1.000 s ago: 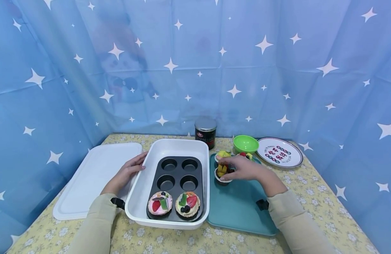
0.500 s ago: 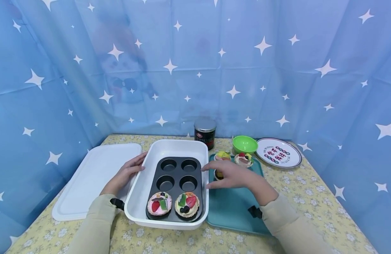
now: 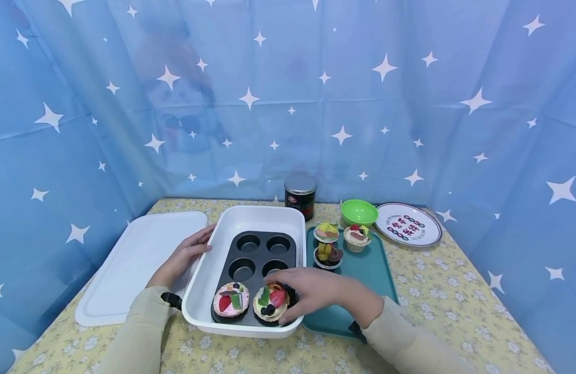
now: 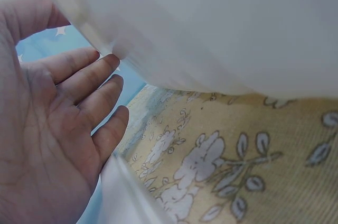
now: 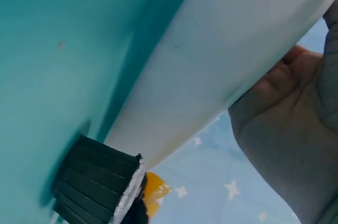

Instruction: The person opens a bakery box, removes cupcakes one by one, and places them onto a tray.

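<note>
My right hand [image 3: 311, 291] reaches over the right rim of the white deep tray [image 3: 199, 270], thumb and fingers round a cream cupcake [image 3: 269, 304] topped with fruit. This cupcake stands in the near right cup of a black muffin pan [image 3: 260, 283]. Beside it sits a pink-frosted cupcake [image 3: 231, 299]. My left hand [image 3: 182, 257] steadies the tray's left side, its straight fingers touching the wall; the left wrist view shows that hand [image 4: 58, 108] with its palm uncovered. In the right wrist view, the tray wall hides the right fingertips.
Right of the tray lies a teal tray [image 3: 363, 270] with a chocolate cupcake [image 3: 327, 255] and two other fruit cupcakes at its far end. Behind stand an espresso tin [image 3: 300, 197], a green bowl [image 3: 359, 213] and a patterned plate [image 3: 408, 224]. A white lid [image 3: 138, 270] lies left.
The right hand has left the chocolate cupcake on the teal tray and moved left and nearer, to the cream cupcake in the pan. The left hand stays at the white tray's side.
</note>
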Motion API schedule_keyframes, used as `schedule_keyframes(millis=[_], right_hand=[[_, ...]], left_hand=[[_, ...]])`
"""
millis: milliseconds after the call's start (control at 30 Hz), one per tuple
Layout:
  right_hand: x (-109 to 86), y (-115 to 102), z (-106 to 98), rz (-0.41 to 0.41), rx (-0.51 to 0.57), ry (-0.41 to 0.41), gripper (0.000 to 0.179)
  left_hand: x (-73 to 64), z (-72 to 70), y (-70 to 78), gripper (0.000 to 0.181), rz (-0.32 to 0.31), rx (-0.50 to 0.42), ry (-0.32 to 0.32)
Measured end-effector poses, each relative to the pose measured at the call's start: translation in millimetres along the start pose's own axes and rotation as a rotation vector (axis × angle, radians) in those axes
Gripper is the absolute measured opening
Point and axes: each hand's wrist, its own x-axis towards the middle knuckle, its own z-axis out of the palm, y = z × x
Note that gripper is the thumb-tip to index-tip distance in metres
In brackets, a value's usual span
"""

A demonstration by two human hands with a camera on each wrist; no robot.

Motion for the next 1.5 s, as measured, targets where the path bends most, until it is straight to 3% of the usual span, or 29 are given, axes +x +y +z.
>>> schedule_keyframes(millis=[167,267,867,1500], right_hand=[[3.8,-10.3,4.5,0.096,-0.111,0.021,0.079],[5.6,-12.5,7.0,0.101,-0.144,0.035,0.072],[7.6,-14.4,8.0,-0.02,-0.155,0.043,0.056],[8.0,-12.9,8.7,-0.118,-0.204,0.092,0.055]], left_hand=[[-0.5,0.2,0.1,0.065,-0.006,0.01,0.004],[-0.7,0.2,-0.2,0.066,-0.007,0.014,0.006],[0.2,0.0,-0.5,0.067,-0.041,-0.003,0.019],[1.3,-1.8,-2.5,0.067,-0.034,-0.012,0.017]])
